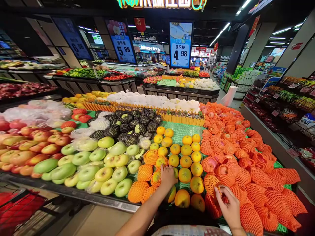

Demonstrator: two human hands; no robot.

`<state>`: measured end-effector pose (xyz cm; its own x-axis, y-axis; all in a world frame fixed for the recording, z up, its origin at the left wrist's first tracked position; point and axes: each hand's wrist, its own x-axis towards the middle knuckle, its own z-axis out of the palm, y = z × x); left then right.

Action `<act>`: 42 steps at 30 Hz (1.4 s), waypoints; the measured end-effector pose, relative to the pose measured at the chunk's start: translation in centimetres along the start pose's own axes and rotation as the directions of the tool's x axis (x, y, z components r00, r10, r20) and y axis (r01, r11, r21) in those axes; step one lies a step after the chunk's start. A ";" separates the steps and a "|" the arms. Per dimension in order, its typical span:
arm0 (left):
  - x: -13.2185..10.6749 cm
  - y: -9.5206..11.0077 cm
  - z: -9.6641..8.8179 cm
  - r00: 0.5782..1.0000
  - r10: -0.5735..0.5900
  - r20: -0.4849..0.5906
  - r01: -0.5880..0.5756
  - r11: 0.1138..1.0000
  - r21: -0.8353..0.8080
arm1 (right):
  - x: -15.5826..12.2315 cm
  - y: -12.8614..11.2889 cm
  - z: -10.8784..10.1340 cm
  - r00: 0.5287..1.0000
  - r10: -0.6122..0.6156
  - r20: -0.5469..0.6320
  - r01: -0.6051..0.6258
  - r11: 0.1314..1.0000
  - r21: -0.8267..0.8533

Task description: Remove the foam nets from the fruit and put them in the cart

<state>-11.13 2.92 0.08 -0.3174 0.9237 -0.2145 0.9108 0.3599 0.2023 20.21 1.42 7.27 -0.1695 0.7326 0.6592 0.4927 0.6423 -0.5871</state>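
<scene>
Reaching over the rows of bare oranges (pixel 185 175), my left hand (pixel 169 176) lies palm down at their left edge, forearm slanting up from the near side. Its bent fingers sit close together on one fruit; I cannot tell whether they grip it. My right hand (pixel 230 201) hangs just right of the rows, palm turned inward, thumb and forefinger pinching a small orange-coloured piece (pixel 219 188) that I cannot identify.

Netted oranges (pixel 144 172) crowd my left hand along the rows' left side. Fruit in red-orange foam nets (pixel 247 164) heaps up to their right, close about my other hand. Green apples (pixel 105 173) spread farther left of the rows, dark-netted fruit (pixel 133 123) lies behind-left, and a yellow fence (pixel 182 121) runs behind.

Well beyond the rows, one screen (pixel 180 44) reads 晚伦橙 4.98; another screen (pixel 120 41), left of it, reads 青苹果 5.98.
</scene>
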 end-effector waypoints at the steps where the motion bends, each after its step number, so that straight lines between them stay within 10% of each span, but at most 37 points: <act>1: 0.4 0.3 0.1 1.000 -0.001 0.012 0.001 1.000 0.012 | -0.1 0.0 -0.1 1.000 0.007 0.004 -0.007 1.000 -0.001; 8: 0.4 1.4 -0.9 0.998 0.037 0.057 -0.041 0.997 0.072 | -0.6 0.7 -0.7 1.000 0.006 -0.021 -0.007 0.999 -0.040; 16: -1.1 4.6 -0.2 0.930 0.354 0.096 -0.357 0.934 0.025 | -0.4 0.4 -0.3 1.000 0.001 -0.006 -0.001 1.000 -0.029; 35: 0.8 1.7 -2.5 0.733 0.580 0.356 -0.613 0.790 -0.027 | 0.2 0.1 0.6 1.000 -0.013 0.007 0.013 1.000 -0.028; 42: 3.8 2.2 -6.1 0.847 0.522 0.103 -0.517 0.853 -0.076 | 1.0 -0.1 0.6 1.000 0.004 -0.009 -0.004 1.000 -0.016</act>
<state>-11.92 8.03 5.52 0.2342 0.9564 -0.1745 0.9206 -0.1605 0.3560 19.46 2.22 7.64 -0.1598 0.7327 0.6615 0.5071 0.6359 -0.5818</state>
